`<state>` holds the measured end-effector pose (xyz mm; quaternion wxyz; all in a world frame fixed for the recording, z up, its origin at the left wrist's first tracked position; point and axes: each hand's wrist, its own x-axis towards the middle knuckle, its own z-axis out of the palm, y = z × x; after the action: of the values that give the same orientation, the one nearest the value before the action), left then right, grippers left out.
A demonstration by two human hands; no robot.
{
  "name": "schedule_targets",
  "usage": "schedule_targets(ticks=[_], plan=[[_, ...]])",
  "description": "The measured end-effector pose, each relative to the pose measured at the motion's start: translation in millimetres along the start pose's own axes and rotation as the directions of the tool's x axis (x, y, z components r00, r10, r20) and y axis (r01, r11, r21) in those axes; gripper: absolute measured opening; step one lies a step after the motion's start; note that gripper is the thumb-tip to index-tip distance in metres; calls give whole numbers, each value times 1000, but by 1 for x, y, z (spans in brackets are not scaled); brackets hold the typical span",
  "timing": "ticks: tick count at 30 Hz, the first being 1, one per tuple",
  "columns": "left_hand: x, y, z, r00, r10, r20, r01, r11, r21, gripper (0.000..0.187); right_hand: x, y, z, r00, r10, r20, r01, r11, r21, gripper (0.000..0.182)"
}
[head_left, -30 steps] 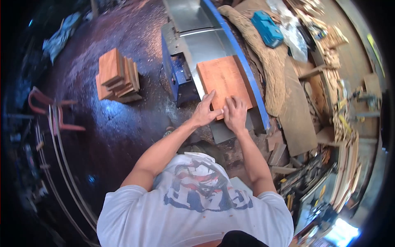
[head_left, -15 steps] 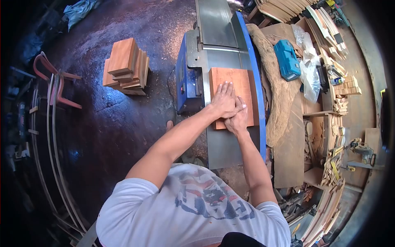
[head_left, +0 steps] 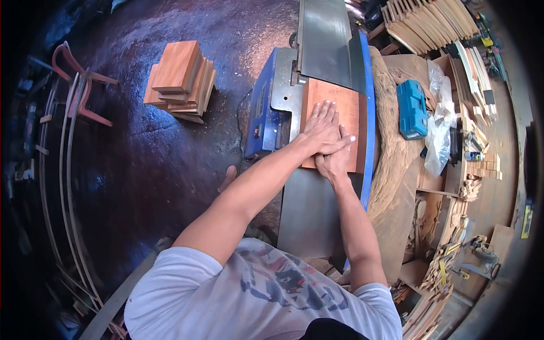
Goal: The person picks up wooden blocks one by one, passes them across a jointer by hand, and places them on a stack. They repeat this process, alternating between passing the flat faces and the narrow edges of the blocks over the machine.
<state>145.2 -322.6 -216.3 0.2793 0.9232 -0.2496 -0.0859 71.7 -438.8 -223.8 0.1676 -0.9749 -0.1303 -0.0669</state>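
A reddish-brown wooden board (head_left: 347,102) lies flat on the metal bed of a blue jointer (head_left: 262,113), its right edge along the blue-edged fence. My left hand (head_left: 324,130) presses flat on top of the board, fingers stretched forward. Just behind it, my right hand (head_left: 335,161) also rests on the board, partly covered by the left; a fingertip shows at its right side. Neither hand is wrapped round anything. Beneath the board, that part of the bed is hidden.
To the left, a stack of wooden blocks (head_left: 177,67) stands on the dark floor, with a red chair frame (head_left: 85,107) farther left. Right of the jointer lie a rough log (head_left: 385,141), a teal case (head_left: 412,110) and clear plastic (head_left: 441,127). Wood strips (head_left: 430,25) are piled behind.
Both hands and the board have slid forward along the jointer bed, exposing more of the near bed. The view has also turned and shifted slightly.
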Motion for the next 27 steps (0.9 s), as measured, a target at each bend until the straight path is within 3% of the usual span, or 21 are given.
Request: schedule_targets(ticks=[8, 11, 17, 27], plan=[[22, -2, -11, 999, -30, 27, 30, 999, 13, 115, 23, 12, 9, 999, -11, -47, 10, 1000, -3, 70], [30, -8, -15, 999, -32, 40, 31, 999, 25, 116, 34, 17, 11, 991, -90, -102, 93, 996, 19, 67], [52, -13, -30, 993, -59, 100, 55, 998, 43, 117, 55, 16, 10, 992, -36, -121, 41, 998, 38, 62], [98, -28, -59, 975, -98, 197, 92, 995, 39, 117, 108, 30, 19, 982, -97, -159, 99, 995, 6, 58]])
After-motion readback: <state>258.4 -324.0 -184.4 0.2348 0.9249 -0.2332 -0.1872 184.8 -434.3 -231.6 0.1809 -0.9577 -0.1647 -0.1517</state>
